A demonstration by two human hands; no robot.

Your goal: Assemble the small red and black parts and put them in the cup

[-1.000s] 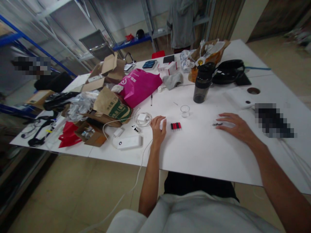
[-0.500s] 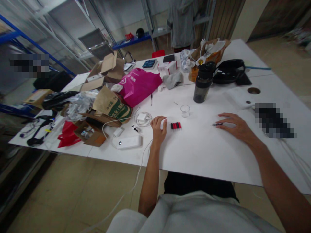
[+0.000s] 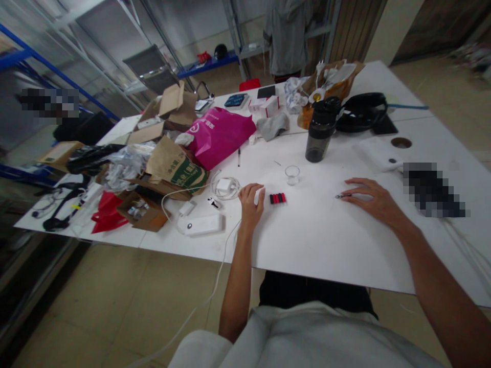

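My left hand (image 3: 250,204) rests on the white table (image 3: 330,240), its fingers curled round a small white object (image 3: 258,193). Just right of it lies a row of red and black cylinders (image 3: 277,198). My right hand (image 3: 374,200) lies flat with its fingers spread, and the fingertips touch a small dark metal piece (image 3: 342,196). A small clear cup (image 3: 292,175) stands between the hands, a little farther back.
A dark tumbler (image 3: 321,130) stands behind the cup. On the left are a white charger with cable (image 3: 225,186), a white box (image 3: 202,224), a pink bag (image 3: 219,134), cardboard boxes (image 3: 164,115) and brown paper bags. Black headphones (image 3: 362,112) lie far right. A person stands beyond the table.
My right hand has slid slightly and its fingertips now sit on the small dark piece. The left hand has hardly moved.
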